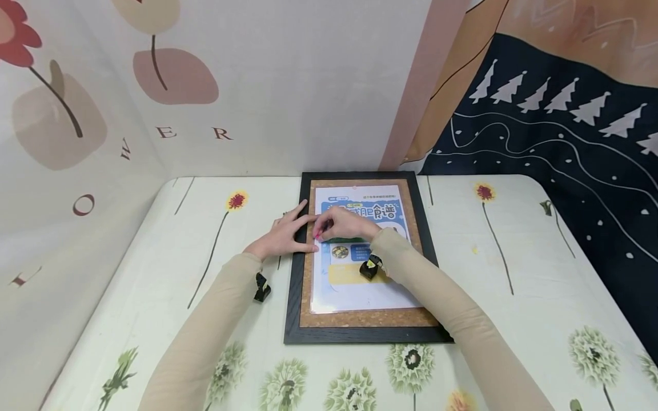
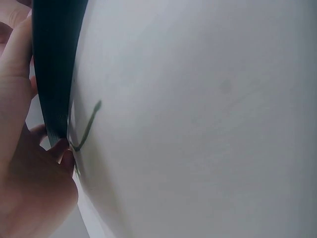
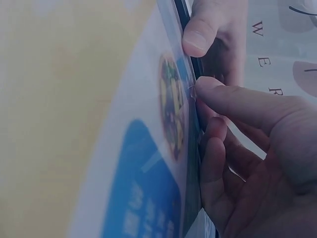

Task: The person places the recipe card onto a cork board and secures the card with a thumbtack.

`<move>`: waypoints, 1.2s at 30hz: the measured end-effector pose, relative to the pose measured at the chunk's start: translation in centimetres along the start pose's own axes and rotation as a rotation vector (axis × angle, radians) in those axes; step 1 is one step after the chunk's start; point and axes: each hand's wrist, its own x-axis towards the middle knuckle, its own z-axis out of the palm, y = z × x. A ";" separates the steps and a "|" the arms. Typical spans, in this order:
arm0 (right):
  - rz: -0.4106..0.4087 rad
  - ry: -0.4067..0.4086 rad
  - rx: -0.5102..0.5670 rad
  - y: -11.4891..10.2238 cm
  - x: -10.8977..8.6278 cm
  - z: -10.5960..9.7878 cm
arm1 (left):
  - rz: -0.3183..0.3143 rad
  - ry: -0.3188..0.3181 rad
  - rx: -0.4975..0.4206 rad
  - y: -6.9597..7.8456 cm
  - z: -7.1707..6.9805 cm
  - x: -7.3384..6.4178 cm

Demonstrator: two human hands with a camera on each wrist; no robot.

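A black-framed cork board [image 1: 360, 318] lies on the table, bearing a printed, shiny sheet [image 1: 367, 297] with blue and yellow areas. At the sheet's left edge my right hand [image 1: 343, 224] pinches a small pink push pin [image 1: 317, 235], mostly covered by the fingertips. In the right wrist view, that hand's thumb [image 3: 210, 84] and fingers meet close to the sheet's edge. My left hand [image 1: 283, 235] rests on the frame's left side, fingers spread, thumb reaching onto the board. The left wrist view has its smaller fingertips [image 2: 67, 161] against the frame's outer edge [image 2: 55, 74].
A white flowered cloth [image 1: 221, 319] covers the table on both sides of the board. Behind rises a pale printed curtain [image 1: 288, 85], with a dark tree-patterned cloth [image 1: 555, 137] at right. Both wrists wear small black cameras [image 1: 262, 287].
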 end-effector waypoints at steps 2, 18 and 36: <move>-0.003 -0.002 0.000 -0.1 0.0 0.0 | 0.001 0.000 0.001 0.0 0.0 0.0; -0.018 -0.010 0.135 0.4 0.1 0.1 | -0.001 -0.010 -0.005 0.0 0.1 0.0; 0.012 -0.016 0.119 0.5 0.2 0.1 | -0.012 -0.003 -0.005 -0.1 0.2 0.1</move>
